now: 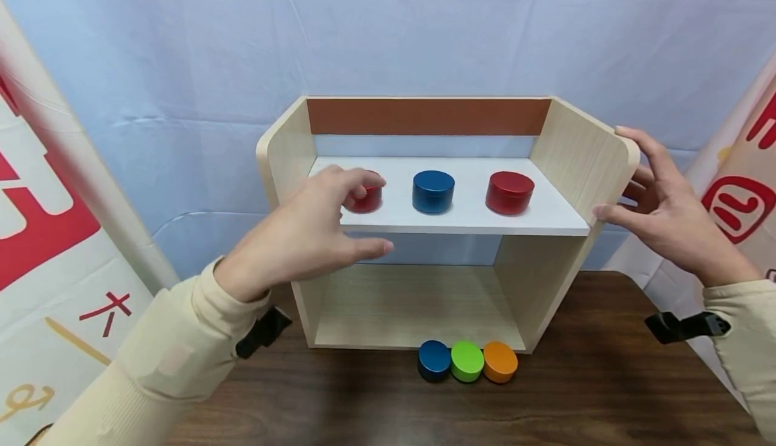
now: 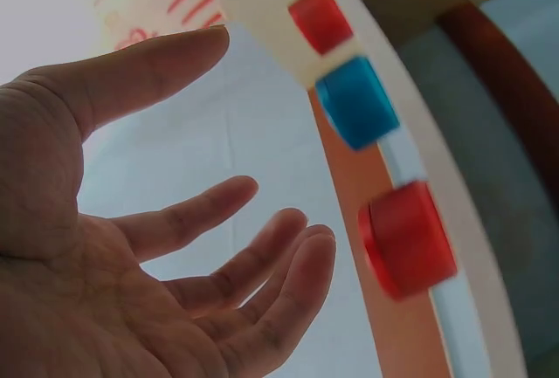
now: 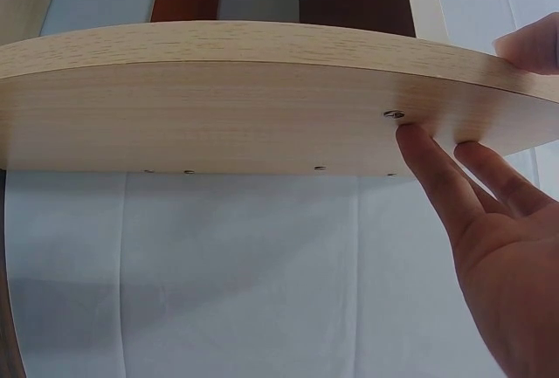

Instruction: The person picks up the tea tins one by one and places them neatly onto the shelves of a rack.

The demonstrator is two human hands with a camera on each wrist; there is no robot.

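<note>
While the shelf unit is steadied at its right side panel by the right hand, whose straight fingers touch the outer face, the left red puck would best be approached squarely and pinched across its sides (not from above). It lies on the upper shelf, just beyond the fingertips of the left hand, whose spread fingers hold nothing.

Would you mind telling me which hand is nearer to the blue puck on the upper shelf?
Left. The left hand reaches at the shelf's left end, beside the blue puck. The right hand rests on the shelf unit, on its right side panel, farther away.
</note>
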